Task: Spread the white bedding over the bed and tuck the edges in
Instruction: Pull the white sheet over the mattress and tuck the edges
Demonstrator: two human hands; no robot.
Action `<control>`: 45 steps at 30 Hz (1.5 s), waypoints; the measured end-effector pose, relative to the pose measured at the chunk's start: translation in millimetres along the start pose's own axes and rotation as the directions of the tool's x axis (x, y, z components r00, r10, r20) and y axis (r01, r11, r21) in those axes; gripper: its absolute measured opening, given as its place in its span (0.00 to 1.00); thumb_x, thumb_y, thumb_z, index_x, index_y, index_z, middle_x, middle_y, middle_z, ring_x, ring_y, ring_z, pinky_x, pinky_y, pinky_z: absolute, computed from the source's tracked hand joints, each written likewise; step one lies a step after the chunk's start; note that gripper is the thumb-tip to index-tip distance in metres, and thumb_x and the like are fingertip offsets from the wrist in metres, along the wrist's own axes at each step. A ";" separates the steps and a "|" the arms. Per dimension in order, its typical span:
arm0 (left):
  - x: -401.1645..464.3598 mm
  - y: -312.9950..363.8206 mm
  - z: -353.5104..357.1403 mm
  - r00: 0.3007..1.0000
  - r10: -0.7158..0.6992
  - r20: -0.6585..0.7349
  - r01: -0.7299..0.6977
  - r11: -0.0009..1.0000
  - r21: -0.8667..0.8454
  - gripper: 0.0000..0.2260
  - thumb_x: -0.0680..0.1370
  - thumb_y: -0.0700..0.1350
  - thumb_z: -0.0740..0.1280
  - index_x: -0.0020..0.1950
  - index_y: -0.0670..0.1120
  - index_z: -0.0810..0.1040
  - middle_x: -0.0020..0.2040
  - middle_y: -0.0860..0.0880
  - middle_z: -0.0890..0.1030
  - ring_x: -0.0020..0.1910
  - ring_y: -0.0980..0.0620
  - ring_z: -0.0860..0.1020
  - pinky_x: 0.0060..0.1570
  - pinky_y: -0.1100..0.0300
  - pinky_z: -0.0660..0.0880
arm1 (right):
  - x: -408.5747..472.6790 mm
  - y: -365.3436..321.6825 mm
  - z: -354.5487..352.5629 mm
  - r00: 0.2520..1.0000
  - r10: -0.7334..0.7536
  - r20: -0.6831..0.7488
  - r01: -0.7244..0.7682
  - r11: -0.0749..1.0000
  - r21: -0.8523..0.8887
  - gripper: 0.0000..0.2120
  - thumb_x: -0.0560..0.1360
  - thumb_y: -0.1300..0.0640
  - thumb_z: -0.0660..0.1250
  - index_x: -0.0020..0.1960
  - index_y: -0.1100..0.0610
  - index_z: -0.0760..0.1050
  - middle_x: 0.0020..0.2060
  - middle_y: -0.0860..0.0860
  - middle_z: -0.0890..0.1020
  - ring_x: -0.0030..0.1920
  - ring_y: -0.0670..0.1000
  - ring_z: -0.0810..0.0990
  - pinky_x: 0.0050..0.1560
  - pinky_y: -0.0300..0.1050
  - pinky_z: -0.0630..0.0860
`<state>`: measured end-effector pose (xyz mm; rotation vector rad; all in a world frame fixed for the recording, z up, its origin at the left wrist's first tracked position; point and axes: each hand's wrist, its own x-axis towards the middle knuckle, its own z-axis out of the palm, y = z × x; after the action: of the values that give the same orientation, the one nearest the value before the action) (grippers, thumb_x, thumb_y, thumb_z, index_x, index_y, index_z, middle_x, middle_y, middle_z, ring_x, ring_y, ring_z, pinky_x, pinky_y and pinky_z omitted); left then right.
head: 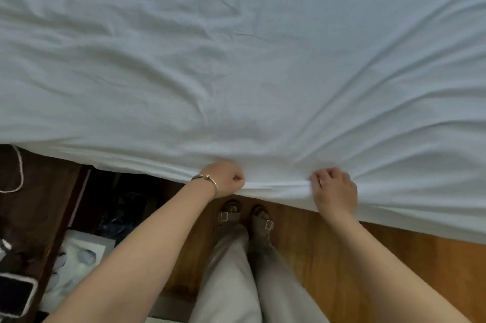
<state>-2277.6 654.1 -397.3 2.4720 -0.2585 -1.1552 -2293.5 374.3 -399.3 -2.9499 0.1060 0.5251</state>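
The white bedding [236,60] covers the whole bed and fills the upper two thirds of the view, with wrinkles fanning out from its near edge. My left hand [227,178], with a bracelet at the wrist, grips that near edge in a fist. My right hand [334,188] pinches the same edge a little to the right, fingers curled into the cloth. The stretch of hem between my hands is pulled taut and hangs over the bed's side, above my feet.
A dark wooden nightstand [39,191] stands at the left, with a phone [15,296] and a white cord [19,170] on it. Its open lower shelf holds a tissue box [79,251]. Below the bed is a wooden floor [394,265] where my sandalled feet [244,215] stand.
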 end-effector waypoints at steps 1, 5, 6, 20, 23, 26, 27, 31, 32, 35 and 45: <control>5.5 9.8 1.3 0.997 0.029 0.070 -0.030 0.999 0.021 0.14 0.78 0.47 0.60 0.34 0.46 0.71 0.33 0.50 0.73 0.39 0.46 0.74 0.36 0.56 0.69 | 0.3 12.5 -0.1 0.996 -0.063 0.063 0.067 0.996 -0.059 0.16 0.82 0.47 0.54 0.62 0.48 0.76 0.60 0.48 0.77 0.61 0.52 0.71 0.56 0.48 0.69; 19.6 41.1 0.7 0.999 0.037 0.023 -0.040 0.991 0.128 0.20 0.82 0.54 0.55 0.33 0.47 0.69 0.32 0.49 0.71 0.34 0.47 0.72 0.31 0.57 0.62 | 26.4 29.1 -17.4 0.946 -0.133 0.295 0.147 0.989 -0.025 0.16 0.81 0.42 0.54 0.59 0.45 0.77 0.58 0.44 0.76 0.62 0.50 0.70 0.49 0.47 0.70; 22.9 49.7 1.0 0.994 0.094 -0.055 -0.086 0.989 0.121 0.19 0.83 0.54 0.55 0.38 0.47 0.74 0.37 0.49 0.76 0.39 0.47 0.75 0.34 0.57 0.65 | 34.7 31.4 -22.4 0.957 -0.099 0.272 0.097 0.995 0.020 0.15 0.81 0.42 0.55 0.57 0.46 0.78 0.57 0.45 0.76 0.61 0.50 0.70 0.47 0.47 0.69; 116.9 269.6 72.5 0.862 0.462 -0.207 -0.386 0.864 0.323 0.20 0.78 0.54 0.64 0.70 0.53 0.71 0.69 0.50 0.67 0.69 0.47 0.63 0.65 0.52 0.60 | 18.9 251.0 -34.5 0.942 -0.313 -0.118 0.288 0.938 -0.193 0.27 0.66 0.37 0.74 0.57 0.53 0.78 0.56 0.55 0.78 0.59 0.60 0.72 0.59 0.56 0.68; 139.9 321.8 84.9 0.881 0.418 -0.220 -0.344 0.887 0.307 0.16 0.79 0.55 0.64 0.64 0.50 0.76 0.64 0.50 0.72 0.66 0.48 0.66 0.61 0.55 0.60 | 35.0 294.6 -51.6 0.869 -0.432 -0.242 0.362 0.888 -0.284 0.12 0.74 0.47 0.66 0.42 0.55 0.81 0.44 0.54 0.82 0.48 0.60 0.78 0.48 0.51 0.70; 146.9 338.5 102.8 0.959 0.203 -0.196 -0.199 0.979 0.037 0.08 0.81 0.47 0.62 0.54 0.47 0.79 0.54 0.47 0.79 0.57 0.46 0.75 0.49 0.58 0.69 | 28.4 306.3 -52.6 0.892 -0.437 -0.117 0.419 0.896 -0.150 0.08 0.74 0.53 0.67 0.39 0.55 0.79 0.34 0.52 0.80 0.38 0.59 0.79 0.35 0.43 0.65; 143.0 338.2 111.5 0.978 0.170 -0.122 -0.173 0.985 -0.012 0.07 0.80 0.46 0.63 0.53 0.48 0.79 0.52 0.48 0.80 0.54 0.46 0.77 0.46 0.60 0.68 | 17.5 307.2 -47.2 0.908 -0.417 -0.037 0.413 0.907 -0.084 0.06 0.75 0.54 0.68 0.40 0.55 0.78 0.35 0.52 0.80 0.38 0.58 0.79 0.34 0.43 0.62; 135.5 342.8 116.8 0.985 0.125 0.116 -0.133 0.989 0.069 0.07 0.80 0.48 0.63 0.53 0.48 0.78 0.53 0.48 0.80 0.53 0.47 0.76 0.46 0.60 0.67 | -0.8 311.7 -40.6 0.910 -0.364 0.197 0.358 0.931 0.067 0.08 0.80 0.50 0.62 0.49 0.52 0.78 0.44 0.49 0.79 0.49 0.53 0.76 0.40 0.45 0.65; 138.7 347.6 108.7 0.981 0.122 0.151 -0.139 0.985 0.102 0.08 0.80 0.50 0.63 0.52 0.48 0.78 0.52 0.48 0.80 0.52 0.47 0.76 0.46 0.59 0.69 | 6.1 313.4 -46.3 0.908 -0.356 0.221 0.341 0.934 0.106 0.09 0.79 0.48 0.63 0.49 0.52 0.78 0.45 0.48 0.80 0.50 0.52 0.76 0.42 0.46 0.67; 147.5 362.9 87.2 0.978 0.137 0.158 -0.152 0.985 0.087 0.18 0.79 0.61 0.58 0.50 0.48 0.77 0.48 0.50 0.78 0.48 0.49 0.76 0.46 0.54 0.73 | 23.0 334.3 -64.5 0.952 -0.294 0.084 0.282 0.950 0.135 0.12 0.77 0.44 0.66 0.49 0.53 0.78 0.46 0.49 0.80 0.51 0.53 0.76 0.47 0.46 0.66; 173.0 479.0 108.8 0.922 0.381 0.067 -0.386 0.908 0.161 0.28 0.76 0.58 0.67 0.73 0.51 0.64 0.69 0.51 0.69 0.68 0.49 0.68 0.62 0.55 0.68 | 11.1 487.2 -99.7 0.999 -0.038 -0.039 0.034 0.996 -0.082 0.26 0.65 0.54 0.79 0.60 0.57 0.76 0.60 0.58 0.77 0.63 0.63 0.71 0.60 0.59 0.69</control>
<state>-2249.5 134.6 -375.2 2.3928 -0.8472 -1.0397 -2295.3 -122.4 -373.2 -3.0363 0.0363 0.4761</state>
